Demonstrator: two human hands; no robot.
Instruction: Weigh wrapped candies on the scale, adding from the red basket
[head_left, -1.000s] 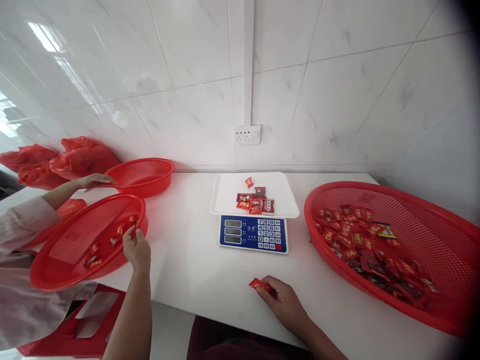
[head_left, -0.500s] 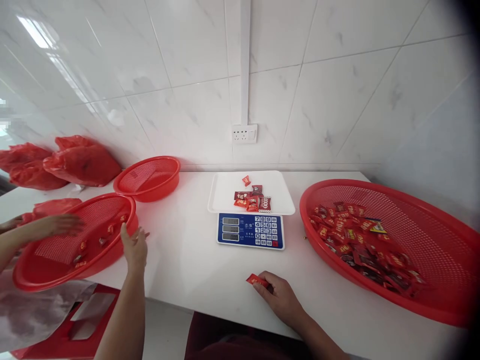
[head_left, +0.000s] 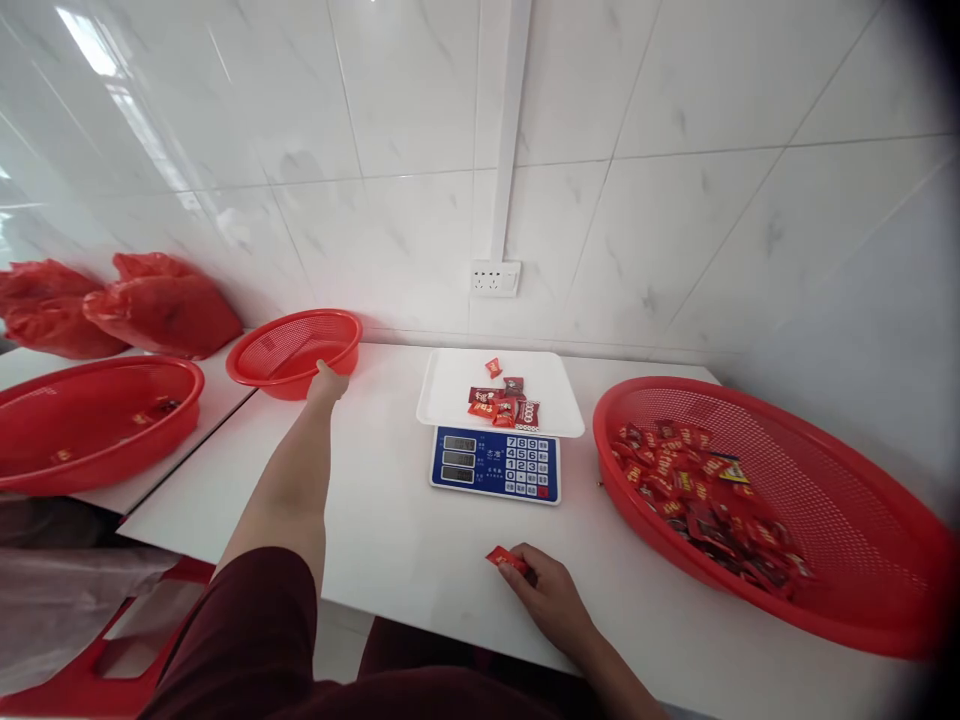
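Observation:
My left hand (head_left: 328,384) reaches far forward and grips the near rim of a round red plastic basket (head_left: 251,372) by the wall, thumb over the edge. No contents can be made out inside this basket. Just in front of my body, my right hand (head_left: 546,592) pinches a small red-wrapped candy (head_left: 504,557) above the white table. Beyond it is a blue-and-white digital scale (head_left: 495,464). Several red and dark-red packets (head_left: 504,405) lie on the scale's white tray (head_left: 444,388).
On the right stands a large red basket (head_left: 862,500) with a heap of wrapped candies (head_left: 694,470). Another red basket (head_left: 97,470), with a few packets, is at the far left. Filled red plastic bags (head_left: 169,310) sit behind it. A socket (head_left: 495,279) is on the tiled wall.
My left hand has left the left basket and taken hold of the farther one. The left basket has moved leftward, and a co-worker's hands are out of view. My right hand still holds the candy.

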